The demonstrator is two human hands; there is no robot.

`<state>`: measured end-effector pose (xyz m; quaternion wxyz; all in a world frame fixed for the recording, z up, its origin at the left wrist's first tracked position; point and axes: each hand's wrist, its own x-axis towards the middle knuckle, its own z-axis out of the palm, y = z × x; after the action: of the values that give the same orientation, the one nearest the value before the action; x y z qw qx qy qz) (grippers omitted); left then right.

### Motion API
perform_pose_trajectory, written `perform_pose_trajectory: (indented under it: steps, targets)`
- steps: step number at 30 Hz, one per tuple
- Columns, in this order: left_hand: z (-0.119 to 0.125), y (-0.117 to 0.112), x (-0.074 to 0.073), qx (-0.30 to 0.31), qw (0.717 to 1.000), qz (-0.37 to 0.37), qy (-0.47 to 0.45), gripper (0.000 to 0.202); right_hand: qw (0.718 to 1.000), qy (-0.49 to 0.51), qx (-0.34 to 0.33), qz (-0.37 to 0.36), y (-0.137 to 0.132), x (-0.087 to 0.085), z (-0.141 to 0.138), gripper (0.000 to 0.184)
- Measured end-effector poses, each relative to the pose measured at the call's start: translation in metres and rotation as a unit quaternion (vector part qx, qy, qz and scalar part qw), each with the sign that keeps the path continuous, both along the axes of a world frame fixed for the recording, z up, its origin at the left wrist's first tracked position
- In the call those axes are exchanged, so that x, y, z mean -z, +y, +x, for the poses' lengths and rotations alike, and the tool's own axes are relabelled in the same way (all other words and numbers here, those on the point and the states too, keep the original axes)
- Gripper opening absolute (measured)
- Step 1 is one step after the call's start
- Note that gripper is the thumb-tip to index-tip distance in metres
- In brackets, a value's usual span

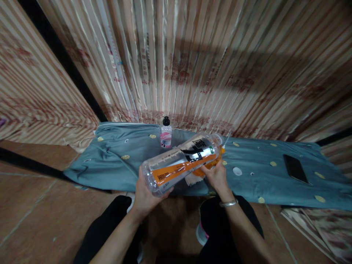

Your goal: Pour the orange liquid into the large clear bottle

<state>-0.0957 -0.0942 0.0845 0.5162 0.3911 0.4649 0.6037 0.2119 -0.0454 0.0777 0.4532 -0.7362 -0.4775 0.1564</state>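
Note:
A large clear plastic bottle [181, 161] with an orange and black label is tilted across my lap side of the cloth, its neck up to the right. My left hand [147, 194] grips its base, with the thumb along the lower edge. Close to the bottle's neck, my right hand [217, 176] is closed around an orange tool [221, 151] with a thin pale tip pointing up right; the bottle hides part of it, so its kind is unclear. Under the bottle, a whitish crumpled piece [194, 179] shows beside my right fingers.
A small clear bottle with a black top [165, 134] stands behind on the teal patterned cloth [132, 146]. A white round cap [237, 171] and a black phone [295, 168] lie to the right. Striped curtains [192, 73] hang behind; dark poles [63, 58] stand at left.

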Motion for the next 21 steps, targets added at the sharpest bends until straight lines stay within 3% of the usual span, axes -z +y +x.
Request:
perform_pose_trajectory:
  steps: [11, 21]
  targets:
    - [-0.0031, 0.0000, -0.0010, -0.010, 0.998, 0.039, 0.047, 0.094, 1.000, -0.008, -0.003, -0.003, 0.0001, 0.0021, 0.0022, 0.098]
    - [-0.0047, -0.0002, -0.0045, -0.009, 0.999, 0.022, 0.039, 0.097, 1.000, -0.002, -0.001, 0.004, 0.0011, 0.0018, 0.0016, 0.099]
